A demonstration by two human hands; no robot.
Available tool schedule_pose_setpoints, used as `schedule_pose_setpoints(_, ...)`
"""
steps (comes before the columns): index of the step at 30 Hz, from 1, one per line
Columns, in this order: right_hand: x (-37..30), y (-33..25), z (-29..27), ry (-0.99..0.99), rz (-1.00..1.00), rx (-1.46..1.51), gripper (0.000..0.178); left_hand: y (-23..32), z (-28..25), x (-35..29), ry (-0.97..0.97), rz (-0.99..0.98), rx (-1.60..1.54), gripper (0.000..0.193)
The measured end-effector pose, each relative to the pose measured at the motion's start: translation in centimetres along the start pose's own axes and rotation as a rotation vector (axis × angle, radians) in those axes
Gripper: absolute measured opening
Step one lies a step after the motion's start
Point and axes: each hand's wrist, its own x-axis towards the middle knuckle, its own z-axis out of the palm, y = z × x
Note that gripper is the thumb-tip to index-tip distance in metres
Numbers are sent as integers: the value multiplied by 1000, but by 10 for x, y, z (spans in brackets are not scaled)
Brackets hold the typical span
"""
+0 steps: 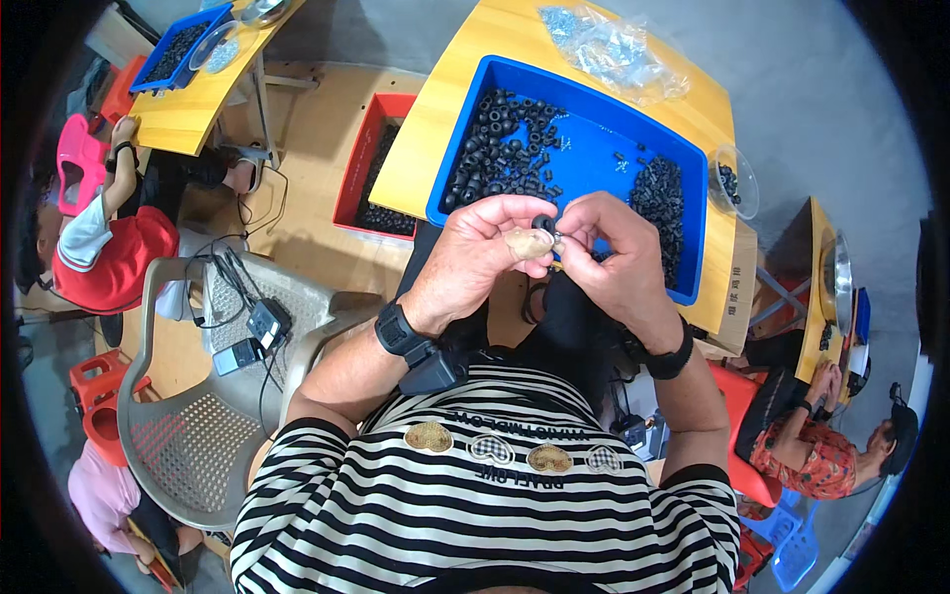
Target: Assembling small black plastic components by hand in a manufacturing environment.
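Close together over the near edge of a blue tray (pixel 594 148), my two hands meet at a small black ring-shaped part (pixel 543 223). My left hand (pixel 465 252) pinches this part between thumb and fingers; a tan cover wraps one of its digits. Against its right side, the fingertips of my right hand (pixel 623 262) are closed on a tiny piece, too small and covered to name. Larger round black parts (pixel 490 153) lie heaped in the tray's left side. Smaller black pieces (pixel 661 193) fill its right side, with tiny light bits scattered between.
The yellow table (pixel 416 148) bears a clear plastic bag (pixel 618 59) and a clear bowl (pixel 749 188) at the tray's right. Left of the table stands a red crate (pixel 346 203). A grey chair (pixel 188 455) holds cables and adapters. Other people sit at both sides.
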Motion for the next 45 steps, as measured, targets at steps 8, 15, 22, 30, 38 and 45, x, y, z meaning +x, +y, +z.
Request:
schedule_pose_setpoints(8, -6, -3, -7, -60, 364, 721, 13, -1, 2, -9, -18, 93, 171, 28)
schedule_pose_setpoints(15, -9, -1, 5, -6, 188, 493, 16, -2, 4, -11, -7, 114, 174, 24)
schedule_pose_setpoints(22, -10, -9, -1, -13, -38, 22, 22, -1, 1, -13, -4, 70, 218, 25)
schedule_pose_setpoints(30, -9, -5, -3, -36, -88, 26, 17, -2, -1, -15, -21, 24, 216, 25)
schedule_pose_setpoints(38, -6, -4, 0, -62, 75, 149, 17, -1, -3, -14, -29, -12, 213, 25)
schedule_pose_setpoints(45, 7, -6, -8, -267, -142, -44, 22, 3, -3, -16, -17, -58, 257, 26)
